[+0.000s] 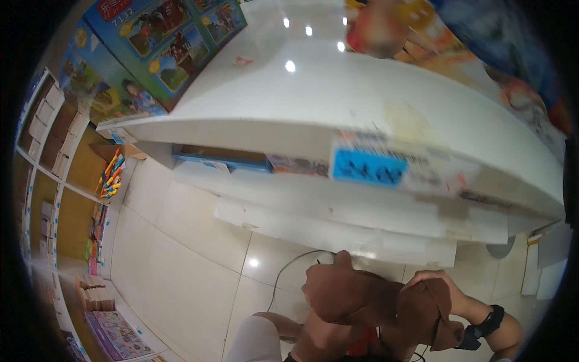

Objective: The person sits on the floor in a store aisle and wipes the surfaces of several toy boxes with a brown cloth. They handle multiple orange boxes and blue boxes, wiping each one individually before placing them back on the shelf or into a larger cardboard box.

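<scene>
A brown cloth item [357, 294], bunched and folded, lies low in front of me. My right hand [427, 277] grips its right part, with fingers curled over the fabric; a black strap with a small device [481, 328] is on that forearm. My left hand cannot be made out for certain; the cloth seems to cover it. A small brownish shape [344, 259] shows at the cloth's upper edge, too unclear to name. A thin black cable [277, 283] loops out beside the cloth. Something red [364, 341] shows beneath it.
A white display counter [289, 99] with a blue price tag [368, 168] spans the view ahead. A large illustrated toy box [176, 50] stands on it at left. Shelving [61, 185] with goods lines the left side, above a tiled floor [190, 253]. Colourful packages [452, 50] lie at upper right.
</scene>
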Demonstrator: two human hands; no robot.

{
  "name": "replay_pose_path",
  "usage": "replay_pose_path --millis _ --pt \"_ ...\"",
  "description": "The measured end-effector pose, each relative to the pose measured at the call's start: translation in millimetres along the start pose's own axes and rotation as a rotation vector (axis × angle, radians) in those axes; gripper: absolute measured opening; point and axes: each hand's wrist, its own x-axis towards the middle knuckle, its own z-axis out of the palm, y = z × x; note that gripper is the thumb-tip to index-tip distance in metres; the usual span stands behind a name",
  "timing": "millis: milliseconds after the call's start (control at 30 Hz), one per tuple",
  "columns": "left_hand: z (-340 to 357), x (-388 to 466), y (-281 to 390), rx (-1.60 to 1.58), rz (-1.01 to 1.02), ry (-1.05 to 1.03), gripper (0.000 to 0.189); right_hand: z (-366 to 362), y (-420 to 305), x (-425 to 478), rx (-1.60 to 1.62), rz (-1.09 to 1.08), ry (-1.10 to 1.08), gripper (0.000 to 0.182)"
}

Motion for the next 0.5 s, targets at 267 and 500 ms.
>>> replay_pose_path --millis 267,500 --pt "-46.8 -74.8 -31.6 -0.019 -0.132 0.009 0.057 29.4 -13.8 51.8 0.027 -0.045 -0.013 0.039" --pt "-18.6 -175.5 -77.1 0.041 -0.244 0.026 0.056 134.5 3.0 25.6 0.296 -0.178 0.220 0.027"
